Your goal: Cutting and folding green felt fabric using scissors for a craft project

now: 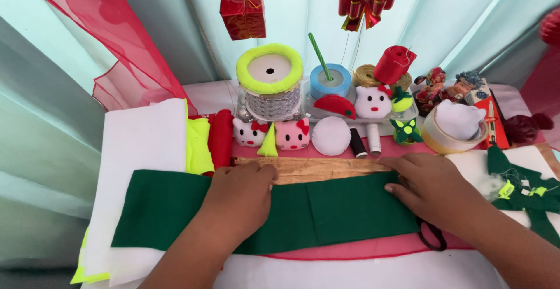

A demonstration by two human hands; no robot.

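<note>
Both hands, left hand, right hand, flat on green felt.

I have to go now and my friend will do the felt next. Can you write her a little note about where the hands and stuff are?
Left hand: flat, palm down on the green felt strip.
Right hand: flat on the strip's right end, fingers on its top edge.
Strip lies across the table, against a wooden ruler behind it.
Scissors lie under the right wrist, not in use.
Done: strip laid out and pressed flat.
Left: no cut or stitching shows yet.
</note>
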